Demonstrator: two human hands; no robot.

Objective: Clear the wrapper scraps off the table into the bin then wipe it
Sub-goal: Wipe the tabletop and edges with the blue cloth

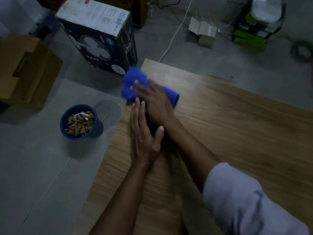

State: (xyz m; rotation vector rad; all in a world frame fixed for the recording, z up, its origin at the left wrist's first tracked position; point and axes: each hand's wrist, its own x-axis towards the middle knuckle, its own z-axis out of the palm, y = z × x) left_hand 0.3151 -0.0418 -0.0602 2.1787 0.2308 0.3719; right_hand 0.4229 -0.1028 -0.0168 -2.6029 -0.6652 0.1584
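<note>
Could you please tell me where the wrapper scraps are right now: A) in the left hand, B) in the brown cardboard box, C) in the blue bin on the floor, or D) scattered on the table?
C: the wrapper scraps lie inside the blue bin on the floor beside the table, where the right hand presses a blue cloth.

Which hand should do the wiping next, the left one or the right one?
Right, most likely. The right hand lies flat on the blue cloth near the table corner, ready to push it. The left hand is beside it, open and holding nothing.
</note>
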